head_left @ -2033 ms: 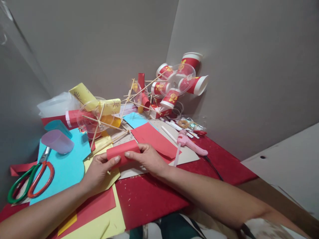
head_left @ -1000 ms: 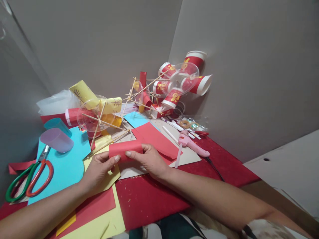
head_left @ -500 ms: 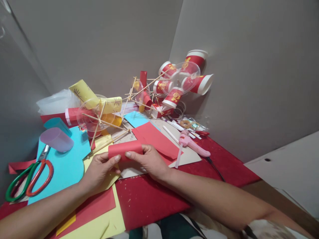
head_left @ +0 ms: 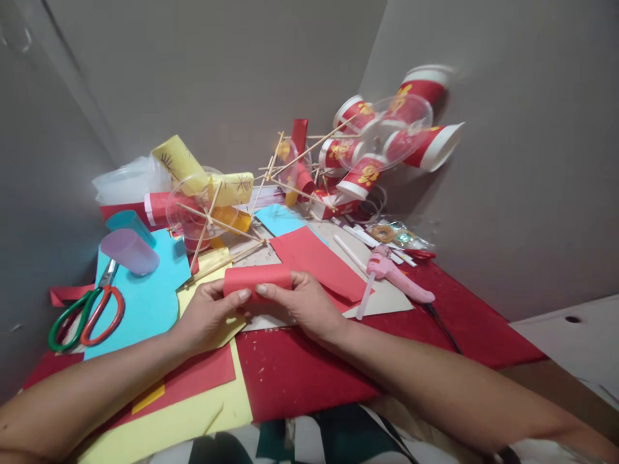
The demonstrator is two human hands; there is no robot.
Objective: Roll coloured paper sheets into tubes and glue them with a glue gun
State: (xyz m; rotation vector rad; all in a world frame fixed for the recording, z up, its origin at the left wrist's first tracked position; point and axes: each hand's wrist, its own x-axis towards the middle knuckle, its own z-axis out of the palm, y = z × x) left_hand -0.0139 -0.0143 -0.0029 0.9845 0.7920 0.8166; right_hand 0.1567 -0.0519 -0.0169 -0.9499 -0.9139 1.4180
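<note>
A red paper roll (head_left: 258,278) is held level above the table between both hands. My left hand (head_left: 209,310) grips its left end, thumb on the near side and fingers behind. My right hand (head_left: 312,303) closes on the right end in the same way, its thumb close to the left one. Beyond the roll lies a folded red paper sheet (head_left: 316,261) on a pale board (head_left: 396,304). A pink glue gun (head_left: 399,278) with a glue stick poking out rests to the right of the hands.
Scissors (head_left: 104,316) with green and orange handles lie on blue paper (head_left: 159,309) at left, near a purple paper tube (head_left: 129,251). Wheel-like stick frames (head_left: 209,219) with yellow rolls and red-and-white paper cups (head_left: 365,175) stand behind. Yellow paper (head_left: 193,419) lies at the front edge.
The view has shifted, so most things appear further right and slightly higher. Both hands still hold the red paper roll, with their thumbs now closer together.
</note>
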